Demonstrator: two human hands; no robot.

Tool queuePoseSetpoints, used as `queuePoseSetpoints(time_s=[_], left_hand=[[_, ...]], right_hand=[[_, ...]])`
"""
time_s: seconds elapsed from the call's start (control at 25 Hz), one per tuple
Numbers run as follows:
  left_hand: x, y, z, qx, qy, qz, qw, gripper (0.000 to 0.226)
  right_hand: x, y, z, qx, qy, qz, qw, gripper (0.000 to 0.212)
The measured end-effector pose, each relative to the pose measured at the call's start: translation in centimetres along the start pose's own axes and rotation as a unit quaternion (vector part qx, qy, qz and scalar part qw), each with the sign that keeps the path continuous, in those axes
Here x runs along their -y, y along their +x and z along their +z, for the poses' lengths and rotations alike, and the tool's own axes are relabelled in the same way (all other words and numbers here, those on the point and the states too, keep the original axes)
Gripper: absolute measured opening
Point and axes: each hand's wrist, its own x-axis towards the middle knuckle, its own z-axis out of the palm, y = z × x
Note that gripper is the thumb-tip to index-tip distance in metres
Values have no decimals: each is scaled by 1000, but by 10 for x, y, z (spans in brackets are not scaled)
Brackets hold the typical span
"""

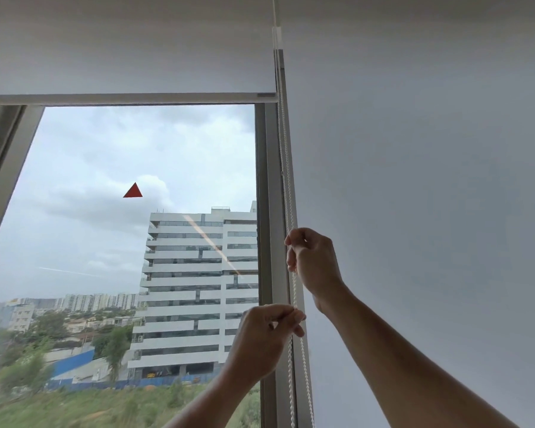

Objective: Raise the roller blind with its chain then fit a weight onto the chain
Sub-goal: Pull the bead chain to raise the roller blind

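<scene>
Roller blind (127, 57) hangs across the upper frame, mostly raised. Right hand (312, 257) and left hand (266, 332) both pinch the bead chain (286, 186) right of centre. Raising seems nearly done; the next move likely calls for the weight, which is not in sight.

Daylight from overcast sky through window (149, 211); faint streak reflections on glass; wide-angle bending at edges; lower-left corner blurred.
</scene>
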Motion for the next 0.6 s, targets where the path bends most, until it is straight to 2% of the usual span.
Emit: queuePoseSetpoints(time_s=[0.04, 0.16, 0.28, 0.36, 0.4, 0.52, 0.6], left_hand=[[0, 0, -3, 8, -3, 4, 1000, 25], [4, 0, -15, 21, -38, 23, 999, 54], [5, 11, -25, -9, -133, 26, 991, 79], [-1, 21, -29, -38, -150, 28, 987, 86], [-6, 28, -30, -54, -139, 26, 988, 80], [-29, 48, -31, -67, -81, 20, 994, 40], [-41, 62, -29, -69, -91, 26, 993, 29]], right_hand=[[0, -2, -1, -1, -12, -13, 1000, 33], [0, -10, -4, 5, -39, -46, 998, 32], [-7, -22, -5, 10, -40, -54, 998, 32], [-12, -31, -6, 18, -32, -51, 998, 33], [-14, -36, -6, 20, -28, -50, 998, 34], [-23, -53, -2, 28, -17, -38, 999, 36], [-33, -67, 0, 40, -15, -16, 999, 38]])
